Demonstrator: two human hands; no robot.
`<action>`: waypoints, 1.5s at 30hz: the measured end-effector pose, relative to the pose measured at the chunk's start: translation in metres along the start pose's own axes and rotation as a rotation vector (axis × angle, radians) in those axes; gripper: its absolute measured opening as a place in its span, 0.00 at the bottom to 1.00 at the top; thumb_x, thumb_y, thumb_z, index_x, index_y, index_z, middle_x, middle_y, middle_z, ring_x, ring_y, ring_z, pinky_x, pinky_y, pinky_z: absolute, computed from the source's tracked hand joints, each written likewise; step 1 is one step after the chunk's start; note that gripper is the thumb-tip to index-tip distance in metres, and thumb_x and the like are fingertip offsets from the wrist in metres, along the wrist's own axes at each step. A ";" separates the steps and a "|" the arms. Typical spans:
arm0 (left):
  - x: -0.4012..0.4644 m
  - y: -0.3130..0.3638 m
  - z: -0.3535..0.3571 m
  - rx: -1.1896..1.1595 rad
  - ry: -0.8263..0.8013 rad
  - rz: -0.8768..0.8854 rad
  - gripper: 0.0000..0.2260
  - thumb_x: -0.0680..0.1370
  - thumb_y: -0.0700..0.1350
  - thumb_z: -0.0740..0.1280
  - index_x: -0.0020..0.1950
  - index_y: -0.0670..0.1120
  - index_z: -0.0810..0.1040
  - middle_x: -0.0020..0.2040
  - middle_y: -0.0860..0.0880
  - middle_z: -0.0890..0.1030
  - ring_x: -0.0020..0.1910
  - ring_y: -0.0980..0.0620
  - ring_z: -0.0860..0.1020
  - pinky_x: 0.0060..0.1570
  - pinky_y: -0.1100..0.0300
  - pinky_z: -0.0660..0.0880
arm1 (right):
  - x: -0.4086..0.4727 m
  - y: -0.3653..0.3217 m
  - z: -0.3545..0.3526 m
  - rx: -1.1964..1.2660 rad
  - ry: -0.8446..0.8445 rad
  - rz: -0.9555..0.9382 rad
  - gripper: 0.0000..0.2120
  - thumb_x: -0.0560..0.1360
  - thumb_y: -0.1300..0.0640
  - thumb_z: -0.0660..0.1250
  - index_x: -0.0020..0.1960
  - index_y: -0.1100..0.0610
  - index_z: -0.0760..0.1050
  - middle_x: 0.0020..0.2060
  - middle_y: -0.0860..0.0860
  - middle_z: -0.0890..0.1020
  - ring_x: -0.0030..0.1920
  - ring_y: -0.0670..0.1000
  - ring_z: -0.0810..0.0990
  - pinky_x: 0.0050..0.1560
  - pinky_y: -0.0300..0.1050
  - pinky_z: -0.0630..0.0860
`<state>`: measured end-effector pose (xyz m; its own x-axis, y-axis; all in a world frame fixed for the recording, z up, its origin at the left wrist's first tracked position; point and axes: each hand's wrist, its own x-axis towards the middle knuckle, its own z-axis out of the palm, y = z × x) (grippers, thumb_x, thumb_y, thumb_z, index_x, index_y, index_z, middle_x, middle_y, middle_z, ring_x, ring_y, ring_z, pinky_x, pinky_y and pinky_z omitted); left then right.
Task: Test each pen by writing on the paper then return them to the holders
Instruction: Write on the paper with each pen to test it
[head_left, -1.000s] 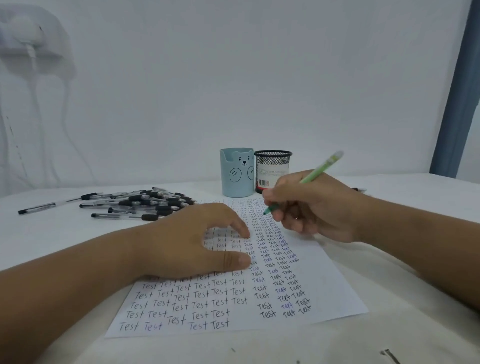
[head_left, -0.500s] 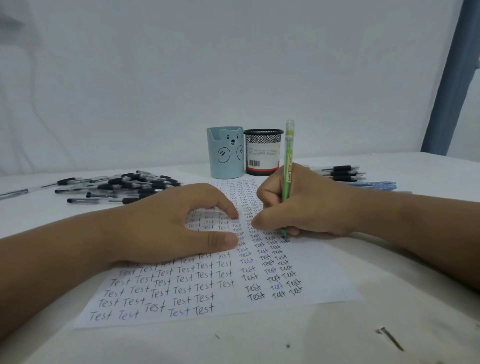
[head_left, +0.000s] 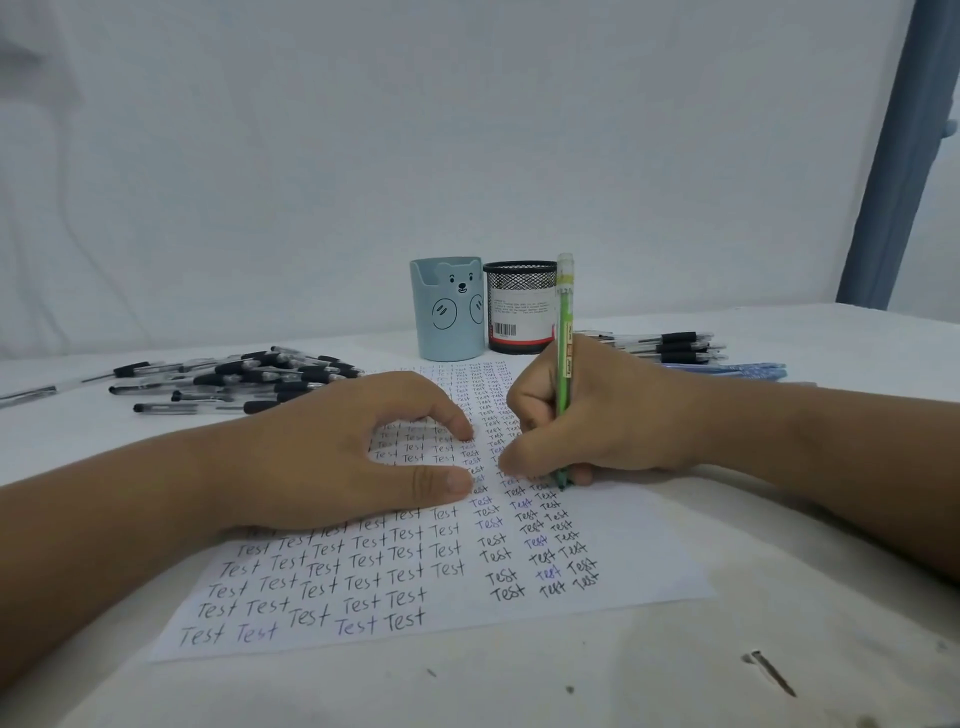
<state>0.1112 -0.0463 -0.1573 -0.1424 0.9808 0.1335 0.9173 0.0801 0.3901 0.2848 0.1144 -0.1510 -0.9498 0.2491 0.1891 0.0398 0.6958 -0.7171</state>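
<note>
On paper (head_left: 613, 597), right of its middle: right hand (head_left: 597, 415) curled round green pen (head_left: 564, 332), gripping it near upright, tip down on the sheet beside the columns of small "Test" words. Heel of the hand resting at the paper's right edge.

Left of that, on the same sheet: left hand (head_left: 332, 457) pressing down, fingers relaxed and arched, thumb and forefinger tips flat on the paper — holding nothing. Thumb tip just beside the right hand's knuckles, not touching as far as can be told.

Under both hands: rows of "Test" in black, a few in blue or purple — large letters on the left half, small ones on the right.

Past the paper's far edge: blue holder (head_left: 447, 317) with a bear face, upright, and black mesh holder (head_left: 519, 312) just beside it on the right, partly behind the pen's top.

Left of the paper's far corner: loose heap of black-grip pens (head_left: 249, 379) lying on table (head_left: 727, 675).

Right of the paper, behind the right wrist: small stack of black-grip pens (head_left: 675, 347), and nearer, blue pens (head_left: 727, 370) lying flat.
</note>
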 end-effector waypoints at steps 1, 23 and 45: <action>0.000 -0.001 0.000 0.000 0.000 0.003 0.23 0.68 0.74 0.66 0.61 0.71 0.74 0.64 0.72 0.72 0.68 0.70 0.68 0.73 0.54 0.64 | 0.000 0.000 0.001 -0.006 0.004 -0.002 0.19 0.71 0.69 0.73 0.27 0.62 0.67 0.25 0.59 0.68 0.22 0.49 0.73 0.26 0.36 0.69; 0.001 0.008 -0.007 -0.535 0.462 -0.007 0.21 0.68 0.58 0.71 0.61 0.59 0.78 0.49 0.53 0.87 0.51 0.53 0.84 0.57 0.50 0.77 | 0.013 0.011 -0.023 -0.260 0.175 -0.108 0.23 0.65 0.32 0.66 0.35 0.52 0.70 0.21 0.42 0.67 0.25 0.44 0.62 0.27 0.35 0.60; 0.037 0.100 -0.027 -0.737 0.595 -0.020 0.04 0.79 0.42 0.70 0.49 0.44 0.84 0.43 0.49 0.87 0.41 0.53 0.85 0.45 0.60 0.80 | -0.080 -0.013 -0.097 0.480 0.683 -0.026 0.04 0.74 0.65 0.72 0.49 0.63 0.83 0.35 0.56 0.82 0.31 0.52 0.71 0.39 0.48 0.67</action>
<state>0.1872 -0.0068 -0.0889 -0.5081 0.7127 0.4837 0.4757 -0.2359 0.8474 0.3907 0.1504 -0.0917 -0.5457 0.6980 0.4637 -0.2627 0.3830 -0.8856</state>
